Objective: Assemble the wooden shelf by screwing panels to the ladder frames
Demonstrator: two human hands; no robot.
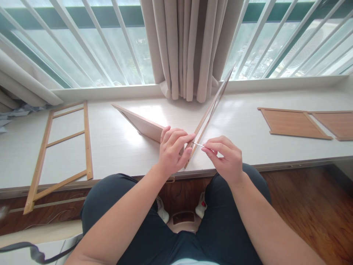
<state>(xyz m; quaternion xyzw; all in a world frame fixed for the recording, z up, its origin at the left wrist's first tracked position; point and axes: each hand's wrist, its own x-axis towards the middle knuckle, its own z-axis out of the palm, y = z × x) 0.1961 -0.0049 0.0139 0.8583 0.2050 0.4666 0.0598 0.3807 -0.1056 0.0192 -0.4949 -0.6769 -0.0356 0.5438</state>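
Note:
My left hand (174,150) is closed on the near end of a wooden panel (145,125), which stands on edge and slants away to the left. Beside its fingertips a slim wooden frame (205,116), also on edge, leans away to the right. The two pieces meet under my left fingers, where the joint is partly hidden. Between thumb and fingers, my right hand (225,157) pinches a thin metal rod (199,145). Its tip touches the frame close to my left fingertips; whether it is a hex key or another tool cannot be made out.
An open wooden frame with crossbars (87,140) lies at the left, overhanging the front edge of the white ledge (116,158). Two brown panels (293,123) lie at the right. Behind are a curtain (182,48) and barred windows. My knees are against the ledge's front.

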